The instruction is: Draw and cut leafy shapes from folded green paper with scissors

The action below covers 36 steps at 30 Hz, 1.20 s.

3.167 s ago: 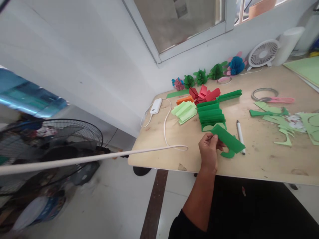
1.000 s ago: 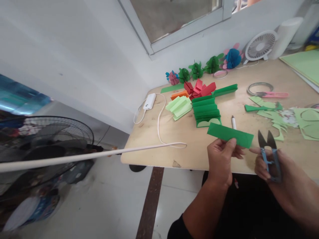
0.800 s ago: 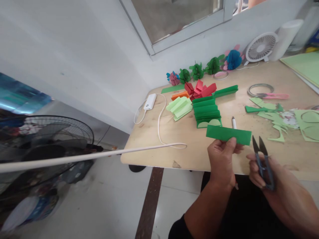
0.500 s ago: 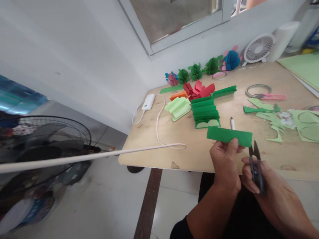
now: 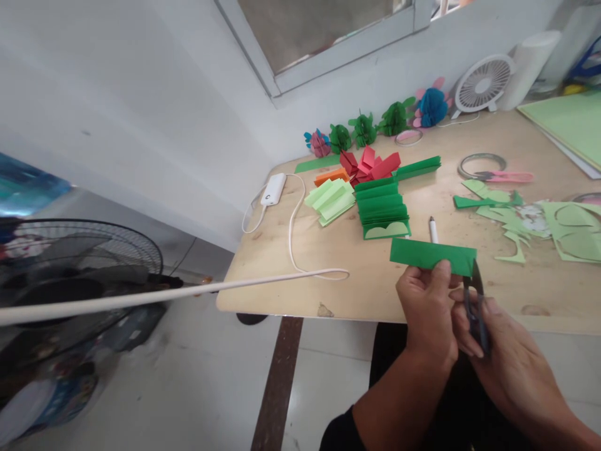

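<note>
My left hand point(image 5: 426, 297) pinches a folded strip of green paper point(image 5: 422, 254) along its lower edge, thumb on top, just above the table's front edge. Closed around the dark handles of small thread snips point(image 5: 476, 313) is my right hand point(image 5: 498, 341). The blades of the snips lie at the right end of the green strip, one in front of it and one behind or beside its edge. Beyond the strip stand a white pen point(image 5: 432, 230) and pleated dark green paper point(image 5: 382, 203) with light green scalloped pieces on its front.
Light green pleated paper point(image 5: 331, 200), red folded paper point(image 5: 370, 166) and paper figures point(image 5: 364, 129) occupy the back. Cut scraps point(image 5: 509, 219), a tape roll point(image 5: 481, 166) and pink-handled scissors point(image 5: 511, 176) lie right. A white cable point(image 5: 188, 292) crosses the left; a small fan point(image 5: 483, 86) stands behind.
The snips have moved left and slightly up, so their blades now meet the right end of the green strip. My left hand keeps its hold; the view has shifted slightly.
</note>
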Tool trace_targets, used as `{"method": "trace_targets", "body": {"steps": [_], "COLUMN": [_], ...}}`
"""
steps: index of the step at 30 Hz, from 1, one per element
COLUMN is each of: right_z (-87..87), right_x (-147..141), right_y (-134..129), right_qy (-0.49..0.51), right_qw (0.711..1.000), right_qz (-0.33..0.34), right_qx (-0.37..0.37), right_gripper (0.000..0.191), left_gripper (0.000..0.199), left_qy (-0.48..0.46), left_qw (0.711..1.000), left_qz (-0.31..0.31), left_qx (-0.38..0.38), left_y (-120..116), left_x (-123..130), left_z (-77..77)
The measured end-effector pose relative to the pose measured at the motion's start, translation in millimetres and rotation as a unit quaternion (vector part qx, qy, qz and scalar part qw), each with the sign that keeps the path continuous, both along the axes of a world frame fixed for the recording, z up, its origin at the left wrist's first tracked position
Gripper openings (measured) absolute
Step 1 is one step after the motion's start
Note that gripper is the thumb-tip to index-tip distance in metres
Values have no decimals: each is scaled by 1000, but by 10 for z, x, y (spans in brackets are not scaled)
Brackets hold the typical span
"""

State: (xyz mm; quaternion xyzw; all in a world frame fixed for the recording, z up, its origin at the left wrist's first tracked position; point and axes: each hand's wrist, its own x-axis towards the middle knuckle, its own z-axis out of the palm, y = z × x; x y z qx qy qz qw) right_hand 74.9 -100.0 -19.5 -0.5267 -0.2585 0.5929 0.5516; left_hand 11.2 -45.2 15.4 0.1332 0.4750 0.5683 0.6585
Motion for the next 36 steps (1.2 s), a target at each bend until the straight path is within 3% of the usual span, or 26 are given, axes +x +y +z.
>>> {"method": "trace_targets", "body": {"steps": [36], "right_z": [3], "right_x": [3], "right_y": [-19], "right_qy": [-10], "right_qw": [1000], "right_qz": [-5], "right_qx": [0], "right_gripper": [52], "left_gripper": [43], "left_qy": [-26], "left_qw": [1000], "left_qz": [15], "left_qx": [3], "left_y": [-41], "left_x": [37], "left_z": [-41]}}
